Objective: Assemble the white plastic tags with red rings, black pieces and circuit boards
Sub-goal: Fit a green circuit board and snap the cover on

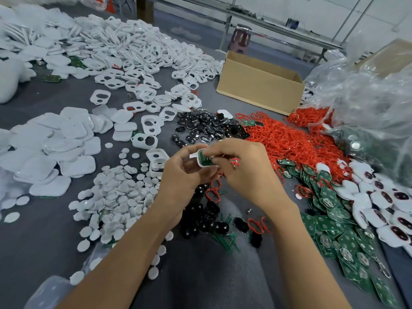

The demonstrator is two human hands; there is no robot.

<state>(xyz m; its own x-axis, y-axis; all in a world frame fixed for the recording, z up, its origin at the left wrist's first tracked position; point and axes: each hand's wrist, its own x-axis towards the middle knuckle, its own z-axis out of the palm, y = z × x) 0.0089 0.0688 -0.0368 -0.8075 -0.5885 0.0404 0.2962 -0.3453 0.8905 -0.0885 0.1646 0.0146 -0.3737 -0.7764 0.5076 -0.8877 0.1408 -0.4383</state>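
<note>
Closely pile-hemmed, left hand (pixel 178 173), right hand (pixel 247 172), tag (pixel 202 163)

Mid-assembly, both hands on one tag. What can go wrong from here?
1. The left hand and right hand hold the tag in the air over scattered black pieces; if the grip slips, it would likely drop among them.
2. The right hand also seems to pinch a red ring beside the board; it may get trapped under the board or fall.

The left hand (pixel 180 172) and the right hand (pixel 243 170) grip one white tag (pixel 201 163), with a green circuit board (pixel 204 158) inside it. Beyond the tag lie black pieces (pixel 205 126); to its right, red rings (pixel 281 139); farther beyond, a cardboard box (pixel 260 90).
</note>
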